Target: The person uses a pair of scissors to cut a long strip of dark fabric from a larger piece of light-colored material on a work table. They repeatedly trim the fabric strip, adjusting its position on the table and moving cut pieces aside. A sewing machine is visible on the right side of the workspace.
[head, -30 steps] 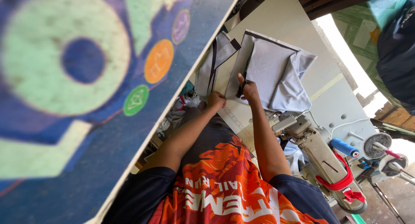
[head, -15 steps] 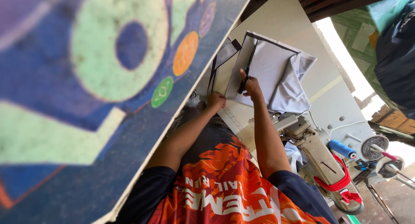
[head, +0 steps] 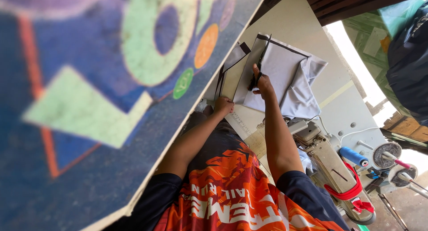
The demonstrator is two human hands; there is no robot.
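My right hand [head: 264, 84] grips black scissors [head: 260, 63]. The blades point away from me along the left, black-trimmed edge of a light grey fabric piece [head: 287, 75], which lies on the cream table [head: 303, 21]. My left hand [head: 223, 106] is closed and rests at the near edge of the table, next to a second grey piece with black edging [head: 232, 63]. A pale ruler [head: 243, 121] lies between my forearms.
A large blue board with green, orange and purple shapes [head: 111, 92] fills the left side, close to my left arm. To the right stand a sewing machine [head: 332, 166] with a red strap, a blue thread spool [head: 354, 156] and a handwheel [head: 385, 154].
My right hand has moved the scissors a little farther along the fabric edge. My left hand stays put. The view has shifted, so the painted board now covers more of the left.
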